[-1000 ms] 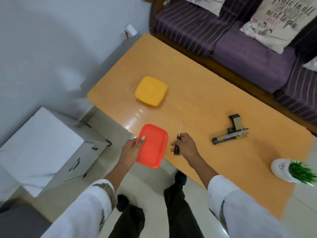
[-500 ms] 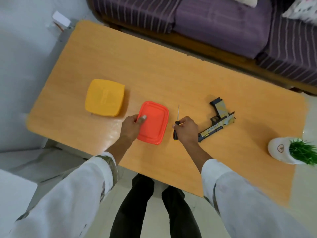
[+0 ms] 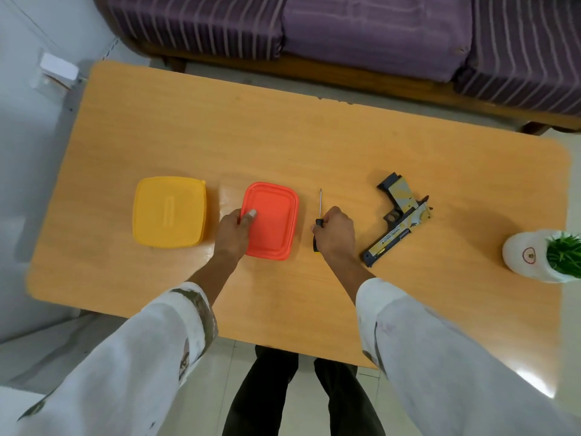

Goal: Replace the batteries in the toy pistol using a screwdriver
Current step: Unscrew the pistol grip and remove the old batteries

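Observation:
A grey and gold toy pistol (image 3: 396, 221) lies flat on the wooden table (image 3: 283, 136), right of centre. My right hand (image 3: 335, 235) is closed around the black handle of a thin screwdriver (image 3: 320, 206), whose shaft points away from me, just left of the pistol. My left hand (image 3: 234, 234) grips the left edge of a red lidded box (image 3: 272, 220), thumb on the lid. No batteries are visible.
A yellow lidded box (image 3: 169, 211) sits left of the red one. A white pot with a green plant (image 3: 540, 255) stands near the table's right edge. A purple striped sofa (image 3: 361, 29) runs along the far side.
The view has swung from the table's corner to face it squarely. The red box came from the near edge onto the table beside the yellow box; both hands keep their grips.

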